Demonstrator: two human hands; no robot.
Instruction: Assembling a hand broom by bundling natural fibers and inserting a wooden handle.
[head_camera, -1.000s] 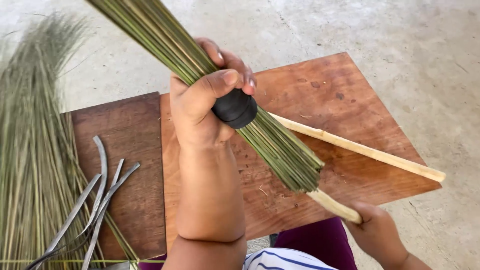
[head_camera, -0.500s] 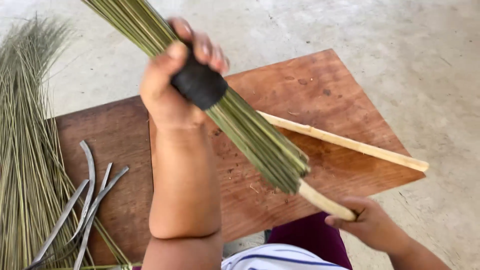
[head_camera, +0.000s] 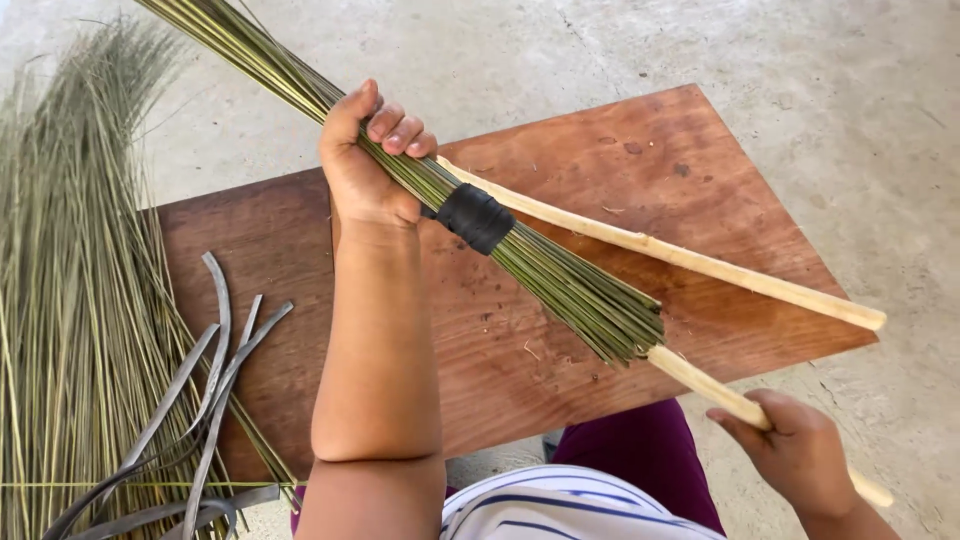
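Green-brown palm ribs make up the bundle (head_camera: 520, 255), bound tight by a black band (head_camera: 476, 217) wound around it. It slants above the wooden bench (head_camera: 700, 150), cut ends pointing down toward the person, loose tips fanning off past the top edge of the view. The left hand (head_camera: 372, 165) grips the bundle just above the band, fingers (head_camera: 400, 128) wrapped round the ribs and clamped on them. The right hand (head_camera: 795, 450) is closed around a pale stick (head_camera: 700, 378), whose upper end runs into the middle of the cut ends. A second pale stick (head_camera: 700, 262) lies flat on the bench behind the bundle.

Each rib looks thin, springy and light; together under the band they should behave as one fairly stiff body, though the free tips will flop and splay. Next to the band seems the surest place to hold, since there the ribs cannot slide apart. The stick looks rigid and smooth, perhaps a little slippery.

Loose ribs (head_camera: 70, 300) lie heaped at the left, with dark rubber strips (head_camera: 215, 370) across the bench edge.
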